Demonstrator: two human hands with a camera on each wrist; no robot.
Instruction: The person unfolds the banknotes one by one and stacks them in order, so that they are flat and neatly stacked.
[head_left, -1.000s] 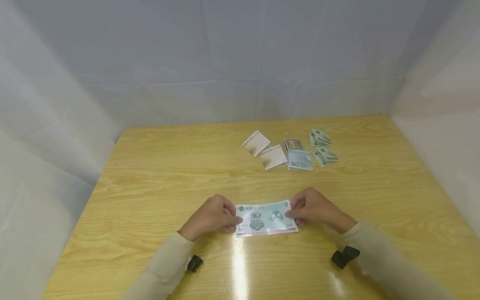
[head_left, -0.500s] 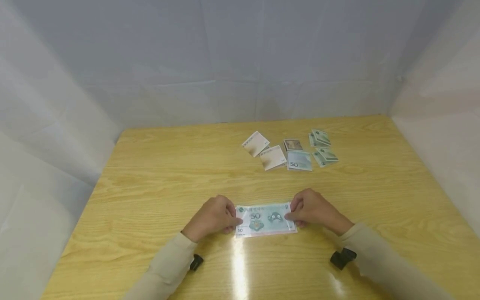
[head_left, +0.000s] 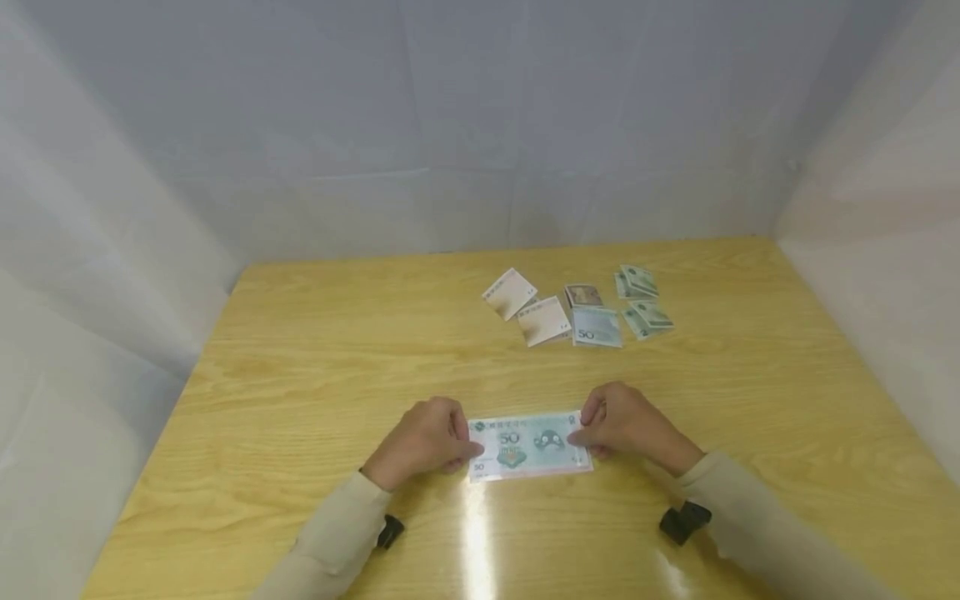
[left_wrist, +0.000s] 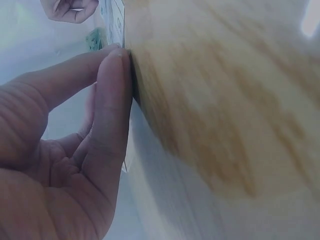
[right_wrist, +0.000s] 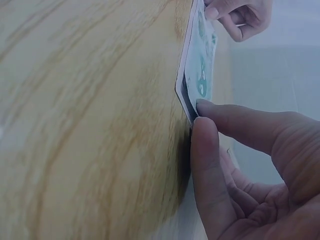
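Note:
A light green play banknote marked 50, with a cartoon face, lies stretched sideways between both hands, close over the table. My left hand pinches its left end between thumb and index finger. At the opposite end, my right hand pinches it the same way. The right wrist view shows the banknote with a second, pale-edged layer under it, slightly apart near the right fingertips. From the left wrist, the banknote appears nearly edge-on beyond the left fingertips.
Folded notes lie toward the back of the wooden table: two pale ones, a brownish one, a bluish 50 and green ones. White sheeting encloses the back and sides.
Both hands keep their pinch on the banknote's ends. Its glare has faded and the dark gap along its lower edge no longer shows. The whole head view has shifted slightly downward.

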